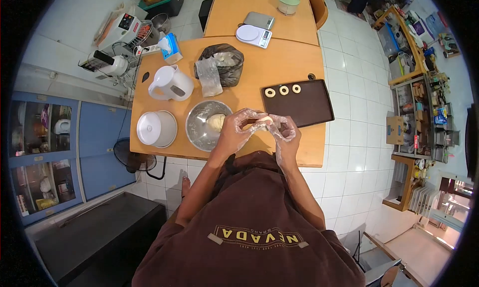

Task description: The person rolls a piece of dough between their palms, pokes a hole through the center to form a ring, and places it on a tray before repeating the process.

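Note:
Both hands are dusted with flour and meet in front of my chest, above the table's near edge. Between their fingertips is a small piece of dough point(265, 121), partly covered by the fingers. My left hand point(241, 129) pinches it from one side, my right hand point(285, 133) from the other. Just left of my left hand, a larger lump of dough point(216, 122) lies in a steel mixing bowl point(195, 132). Beyond my right hand, a dark baking tray point(299, 107) carries three dough rings point(284, 90) in a row along its far side.
On the wooden table point(269, 62) stand a white lidded container point(157, 129), a white pitcher point(171, 83), a black plastic bag point(234, 76) and a white kitchen scale point(253, 36). A blue tissue box point(170, 48) is at the far left corner. A fan point(132, 154) stands beside the table's left side.

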A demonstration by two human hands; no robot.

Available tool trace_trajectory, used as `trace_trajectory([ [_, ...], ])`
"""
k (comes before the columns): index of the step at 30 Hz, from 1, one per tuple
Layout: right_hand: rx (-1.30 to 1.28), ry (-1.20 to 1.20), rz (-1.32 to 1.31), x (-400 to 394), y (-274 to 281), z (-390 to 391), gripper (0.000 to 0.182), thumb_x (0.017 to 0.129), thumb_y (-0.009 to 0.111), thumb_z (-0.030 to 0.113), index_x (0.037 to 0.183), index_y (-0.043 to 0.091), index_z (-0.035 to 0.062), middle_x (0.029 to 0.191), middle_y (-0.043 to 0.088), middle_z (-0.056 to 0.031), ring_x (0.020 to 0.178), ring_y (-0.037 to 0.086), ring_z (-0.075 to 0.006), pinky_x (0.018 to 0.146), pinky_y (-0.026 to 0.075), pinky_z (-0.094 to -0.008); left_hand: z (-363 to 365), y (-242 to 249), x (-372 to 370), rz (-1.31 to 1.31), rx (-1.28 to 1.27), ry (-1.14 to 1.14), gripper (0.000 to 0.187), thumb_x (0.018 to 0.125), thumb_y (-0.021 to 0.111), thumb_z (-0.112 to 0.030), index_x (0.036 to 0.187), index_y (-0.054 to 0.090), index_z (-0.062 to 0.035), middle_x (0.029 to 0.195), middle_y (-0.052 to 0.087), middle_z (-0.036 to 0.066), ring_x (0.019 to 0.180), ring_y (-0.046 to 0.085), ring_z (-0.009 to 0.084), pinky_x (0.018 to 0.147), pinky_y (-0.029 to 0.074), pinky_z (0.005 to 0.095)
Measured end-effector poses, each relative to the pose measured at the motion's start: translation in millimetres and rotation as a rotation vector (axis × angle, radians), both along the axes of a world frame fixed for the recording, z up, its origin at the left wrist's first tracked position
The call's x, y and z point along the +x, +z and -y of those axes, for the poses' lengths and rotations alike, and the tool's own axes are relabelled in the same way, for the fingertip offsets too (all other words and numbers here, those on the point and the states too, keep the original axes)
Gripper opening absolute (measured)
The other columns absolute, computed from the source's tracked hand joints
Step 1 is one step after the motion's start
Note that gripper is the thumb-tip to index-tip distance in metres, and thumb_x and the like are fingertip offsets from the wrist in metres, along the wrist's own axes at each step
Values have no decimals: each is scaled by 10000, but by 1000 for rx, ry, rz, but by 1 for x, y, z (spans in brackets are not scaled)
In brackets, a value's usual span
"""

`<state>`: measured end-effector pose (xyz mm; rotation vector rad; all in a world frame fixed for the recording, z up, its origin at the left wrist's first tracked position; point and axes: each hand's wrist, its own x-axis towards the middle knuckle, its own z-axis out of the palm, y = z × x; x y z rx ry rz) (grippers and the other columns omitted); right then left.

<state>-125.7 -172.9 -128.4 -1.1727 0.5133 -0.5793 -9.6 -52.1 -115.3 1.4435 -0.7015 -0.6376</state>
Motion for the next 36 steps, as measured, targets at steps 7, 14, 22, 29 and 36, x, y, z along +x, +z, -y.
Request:
trace_trajectory([
  [7,130,-47,16,-2,-12,-4,182,918,738,-10,1092,685,-2,987,678,-11,948,624,-87,882,484,-252,-2,-10,0,-50,9,32,188,946,697,5,1127,683,52,1182,713,141,1085,682,174,941,560,312],
  [14,-30,-43,41,1,-2,-5,205,922,730,-30,1110,653,3,1080,665,-42,997,619,-98,887,493,-251,9,-23,-16,-473,-215,140,296,961,695,-34,1240,608,17,1155,697,104,1097,656,162,959,539,317],
  [22,-63,-13,70,-3,-1,-8,216,924,732,-31,1115,639,9,1098,664,-40,1012,624,-103,881,496,-250,-2,2,-10,-286,-97,94,247,937,724,-21,1169,667,43,1097,706,70,1023,672,147,943,537,304],
  [29,-55,91,43,-6,2,-3,248,952,712,4,1193,652,-3,1096,682,-37,1028,635,-106,890,492,-251,-12,7,-2,-112,-47,46,177,927,731,-1,1096,692,36,1068,710,72,996,670,131,921,540,299],
  [36,-65,97,3,-6,7,-1,190,955,724,40,1140,702,3,1072,686,-17,1002,633,-101,877,487,-248,-12,11,0,-114,-67,45,153,928,711,23,1078,684,38,1061,712,78,997,668,130,939,543,300],
])
